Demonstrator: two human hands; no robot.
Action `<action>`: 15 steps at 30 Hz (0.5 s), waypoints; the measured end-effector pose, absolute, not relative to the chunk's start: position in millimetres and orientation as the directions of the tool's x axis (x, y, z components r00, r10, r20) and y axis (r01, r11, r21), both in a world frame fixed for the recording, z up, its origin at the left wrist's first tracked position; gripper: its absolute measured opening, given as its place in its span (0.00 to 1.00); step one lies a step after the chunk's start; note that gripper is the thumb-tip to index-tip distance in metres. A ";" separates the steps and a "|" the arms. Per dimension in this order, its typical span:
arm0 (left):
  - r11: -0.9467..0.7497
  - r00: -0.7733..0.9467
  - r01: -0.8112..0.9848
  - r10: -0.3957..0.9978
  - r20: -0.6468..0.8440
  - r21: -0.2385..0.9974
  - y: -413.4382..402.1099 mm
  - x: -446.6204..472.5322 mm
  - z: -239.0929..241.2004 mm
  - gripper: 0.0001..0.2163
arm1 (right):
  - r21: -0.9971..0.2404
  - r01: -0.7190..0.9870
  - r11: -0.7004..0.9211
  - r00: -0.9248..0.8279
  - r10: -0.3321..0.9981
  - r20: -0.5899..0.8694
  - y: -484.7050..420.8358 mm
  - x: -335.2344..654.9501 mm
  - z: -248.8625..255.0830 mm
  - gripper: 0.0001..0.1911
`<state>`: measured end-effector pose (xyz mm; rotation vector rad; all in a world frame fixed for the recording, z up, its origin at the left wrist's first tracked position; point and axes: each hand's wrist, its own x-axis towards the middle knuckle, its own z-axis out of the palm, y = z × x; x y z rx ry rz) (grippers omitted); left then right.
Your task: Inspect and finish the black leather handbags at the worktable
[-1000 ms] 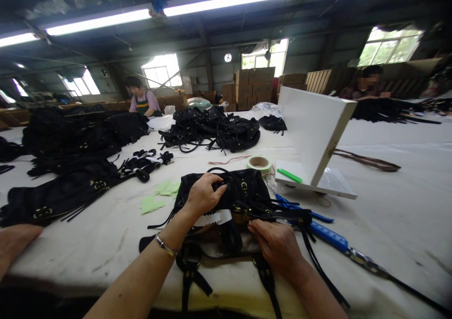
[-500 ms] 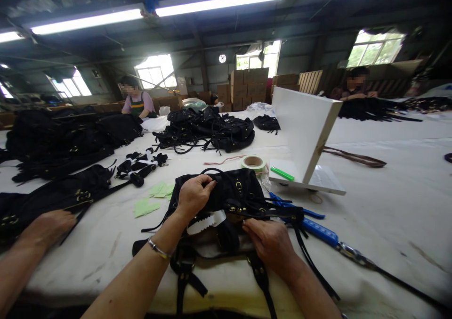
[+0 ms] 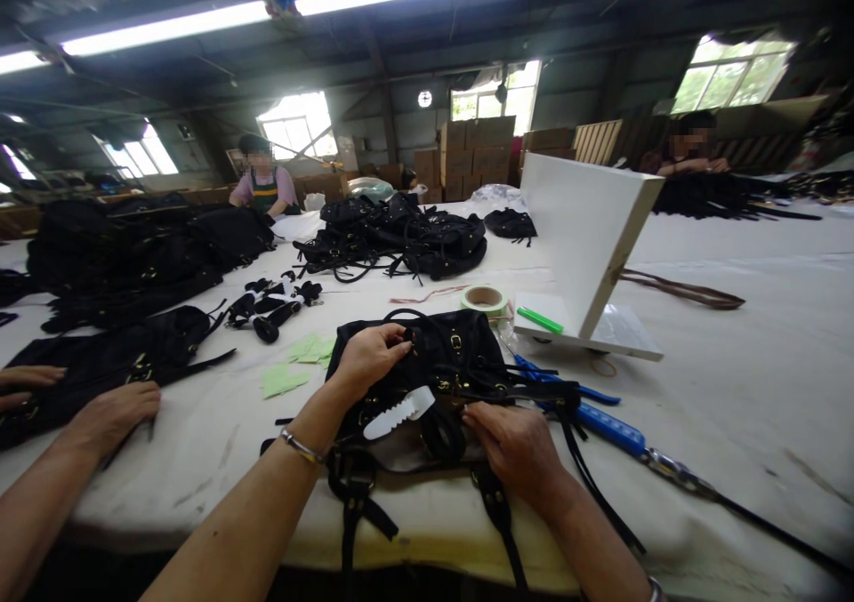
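Observation:
A black leather handbag [image 3: 437, 362] with gold buckles and long straps lies on the white table [image 3: 734, 389] in front of me. My left hand [image 3: 368, 357], a bracelet on its wrist, is closed on the bag's top edge. Lower down, my right hand [image 3: 513, 446] pinches the bag's front by a rolled black strap. A white zigzag-edged paper strip [image 3: 398, 412] hangs from the bag between both hands.
A co-worker's two hands [image 3: 100, 411] rest on black bags [image 3: 100, 362] at my left. Green paper slips [image 3: 297, 364], a tape roll [image 3: 484, 299], a white angled board [image 3: 587, 246], a blue-handled tool [image 3: 610, 429] and a bag pile [image 3: 400, 237] surround me. Two people sit far back.
My hands stayed on the bag; the white strip tilted upward. The co-worker's hands at the left slid further onto the black bags, and a second hand came into view.

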<state>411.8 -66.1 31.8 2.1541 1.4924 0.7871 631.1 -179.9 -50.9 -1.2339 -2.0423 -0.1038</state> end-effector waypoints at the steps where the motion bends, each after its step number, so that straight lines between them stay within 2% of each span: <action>1: -0.344 0.265 0.710 0.939 0.220 0.614 -66.2 411.6 31.6 0.10 | -0.290 0.793 0.536 -0.269 0.735 0.623 -179.8 631.2 -51.2 0.12; 7: -0.350 0.249 0.707 0.936 0.247 0.615 -65.7 411.4 30.3 0.10 | -0.307 0.789 0.533 -0.259 0.741 0.620 -179.8 631.0 -51.4 0.11; 10: -0.370 0.221 0.705 0.925 0.308 0.605 -71.1 413.3 34.0 0.13 | -0.318 0.782 0.536 -0.257 0.742 0.619 -180.0 630.9 -50.7 0.11; 13: -0.513 0.241 0.656 0.838 0.490 0.554 -84.2 419.5 42.0 0.16 | -0.322 0.780 0.536 -0.263 0.748 0.609 -179.7 630.8 -49.4 0.11; 15: -0.688 0.350 0.581 0.694 0.630 0.435 -94.6 425.8 47.4 0.16 | -0.317 0.784 0.534 -0.266 0.750 0.606 -179.2 630.8 -48.6 0.11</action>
